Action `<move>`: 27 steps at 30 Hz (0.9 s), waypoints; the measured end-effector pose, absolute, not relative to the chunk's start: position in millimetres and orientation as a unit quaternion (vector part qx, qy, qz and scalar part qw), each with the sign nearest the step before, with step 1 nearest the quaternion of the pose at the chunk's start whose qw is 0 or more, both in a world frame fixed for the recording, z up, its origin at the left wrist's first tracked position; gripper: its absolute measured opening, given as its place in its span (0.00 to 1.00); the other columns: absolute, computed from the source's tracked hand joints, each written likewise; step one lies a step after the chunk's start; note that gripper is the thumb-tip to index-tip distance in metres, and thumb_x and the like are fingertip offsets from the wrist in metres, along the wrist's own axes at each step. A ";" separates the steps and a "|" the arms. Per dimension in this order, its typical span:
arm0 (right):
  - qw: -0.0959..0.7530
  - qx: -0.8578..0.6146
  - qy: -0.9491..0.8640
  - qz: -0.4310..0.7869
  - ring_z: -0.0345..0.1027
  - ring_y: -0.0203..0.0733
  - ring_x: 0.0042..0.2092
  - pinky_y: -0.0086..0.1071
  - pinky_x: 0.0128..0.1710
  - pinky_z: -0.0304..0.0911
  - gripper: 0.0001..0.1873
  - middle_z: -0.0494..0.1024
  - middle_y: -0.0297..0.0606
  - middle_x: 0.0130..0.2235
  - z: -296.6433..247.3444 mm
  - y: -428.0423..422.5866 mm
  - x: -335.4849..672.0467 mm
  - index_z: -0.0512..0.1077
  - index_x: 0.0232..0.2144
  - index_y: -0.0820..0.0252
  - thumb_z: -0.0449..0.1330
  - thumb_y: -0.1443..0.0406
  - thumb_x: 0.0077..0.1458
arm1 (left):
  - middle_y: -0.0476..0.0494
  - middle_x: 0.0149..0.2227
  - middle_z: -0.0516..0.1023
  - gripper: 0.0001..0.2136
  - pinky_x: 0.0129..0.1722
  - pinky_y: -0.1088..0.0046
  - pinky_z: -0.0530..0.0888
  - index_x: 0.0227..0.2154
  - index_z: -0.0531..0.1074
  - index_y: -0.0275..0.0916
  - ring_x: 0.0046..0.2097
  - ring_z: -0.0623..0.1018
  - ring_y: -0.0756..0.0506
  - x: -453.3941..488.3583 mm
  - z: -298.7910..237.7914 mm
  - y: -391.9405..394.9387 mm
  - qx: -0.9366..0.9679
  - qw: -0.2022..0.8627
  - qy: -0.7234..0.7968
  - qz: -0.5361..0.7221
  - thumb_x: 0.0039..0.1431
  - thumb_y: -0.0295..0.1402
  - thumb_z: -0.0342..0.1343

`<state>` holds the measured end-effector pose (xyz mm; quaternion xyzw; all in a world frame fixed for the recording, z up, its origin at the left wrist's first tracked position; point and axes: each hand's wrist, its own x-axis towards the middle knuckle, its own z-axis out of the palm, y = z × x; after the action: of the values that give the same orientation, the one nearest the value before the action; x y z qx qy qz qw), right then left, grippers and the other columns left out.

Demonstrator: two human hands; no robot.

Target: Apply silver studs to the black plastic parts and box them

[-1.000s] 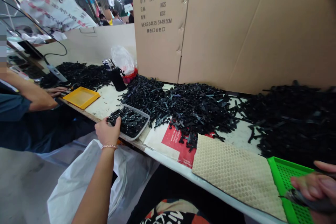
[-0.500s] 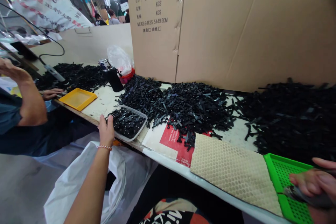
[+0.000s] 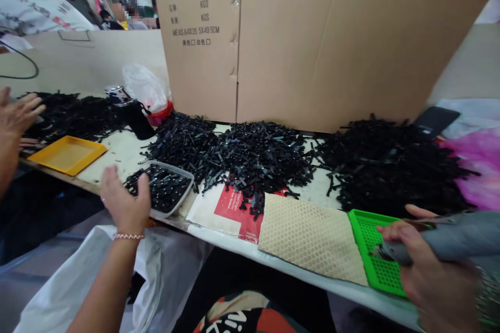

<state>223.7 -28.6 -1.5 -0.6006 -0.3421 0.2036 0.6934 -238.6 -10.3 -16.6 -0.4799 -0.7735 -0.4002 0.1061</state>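
The left hand point(image 3: 125, 200) is spreading wide open at the edge of a clear plastic tray point(image 3: 183, 179) packed with black plastic pieces point(image 3: 164, 187). The right hand point(image 3: 437, 276) is gripping a grey-wrapped tool point(image 3: 445, 237) just above a green mesh tray point(image 3: 380, 265). A co-worker's open hand point(image 3: 15, 114) is hovering at far left, near a yellow tray point(image 3: 66, 155).

Three trays (yellow point(image 3: 66, 155), green point(image 3: 385, 270), clear plastic point(image 3: 177, 173)).
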 end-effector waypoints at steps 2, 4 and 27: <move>0.709 -0.581 -0.326 0.230 0.69 0.38 0.29 0.40 0.39 0.66 0.27 0.73 0.35 0.29 -5.4 -29.5 226.4 0.73 0.39 0.58 0.72 0.61 0.32 | 0.31 0.57 0.69 0.24 0.59 0.58 0.59 0.55 0.64 0.32 0.59 0.66 0.35 -209.8 -11.4 2.8 -0.591 0.120 -0.728 -0.326 0.60 0.41 0.48; 0.738 -0.551 -0.348 0.173 0.69 0.40 0.37 0.40 0.43 0.65 0.29 0.72 0.37 0.37 -14.2 -37.9 227.3 0.69 0.41 0.56 0.72 0.64 0.33 | 0.35 0.50 0.75 0.17 0.53 0.61 0.64 0.48 0.72 0.36 0.52 0.73 0.37 -182.1 -11.7 20.9 -0.675 0.095 -0.698 -0.222 0.61 0.37 0.47; -0.172 -0.594 -0.786 -0.004 0.66 0.48 0.48 0.34 0.44 0.64 0.13 0.73 0.49 0.45 -16.4 77.1 226.2 0.72 0.41 0.64 0.49 0.73 0.60 | 0.28 0.40 0.80 0.19 0.38 0.52 0.72 0.42 0.75 0.33 0.40 0.78 0.30 -174.4 5.7 103.5 -0.607 0.030 -0.792 -0.060 0.55 0.41 0.49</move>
<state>226.2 77.1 -16.4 -0.5941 -0.7858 -0.0036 -0.1720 -174.4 103.5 5.7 -0.6071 -0.7917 -0.0602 0.0299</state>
